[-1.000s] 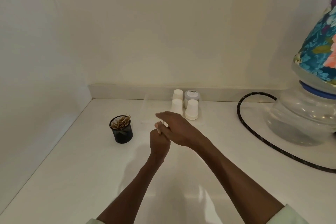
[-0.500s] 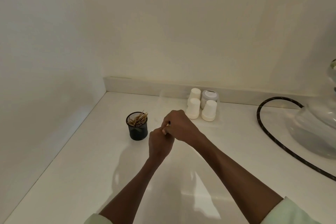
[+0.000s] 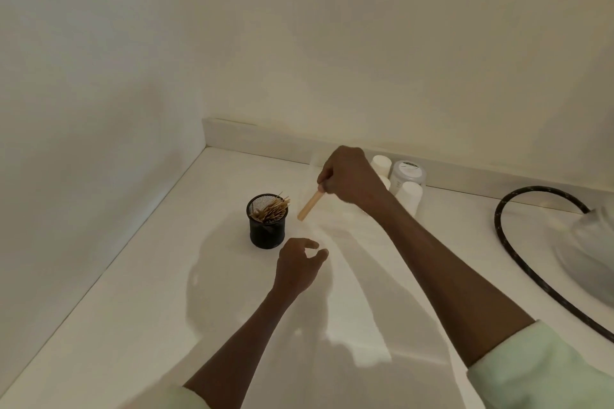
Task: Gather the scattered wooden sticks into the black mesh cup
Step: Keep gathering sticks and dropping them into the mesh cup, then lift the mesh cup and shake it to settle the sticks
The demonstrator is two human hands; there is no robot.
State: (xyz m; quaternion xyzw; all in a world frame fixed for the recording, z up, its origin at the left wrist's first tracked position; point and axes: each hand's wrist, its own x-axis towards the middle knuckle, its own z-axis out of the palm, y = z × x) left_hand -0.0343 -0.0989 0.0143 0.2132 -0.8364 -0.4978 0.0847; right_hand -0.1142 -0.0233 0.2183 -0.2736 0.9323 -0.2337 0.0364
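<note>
My right hand grips a wooden stick, angled down, just right of the black mesh cup. My left hand hangs loosely curled, empty, just beside the cup's front right.

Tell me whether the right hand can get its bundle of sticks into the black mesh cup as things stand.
Probably yes. The right hand grips the bundle of sticks just right of the black mesh cup, whose mouth is uncovered. The left hand sits nearer the camera, out of the way.

Plain cream walls meet in a corner above a white counter with a low backsplash
</note>
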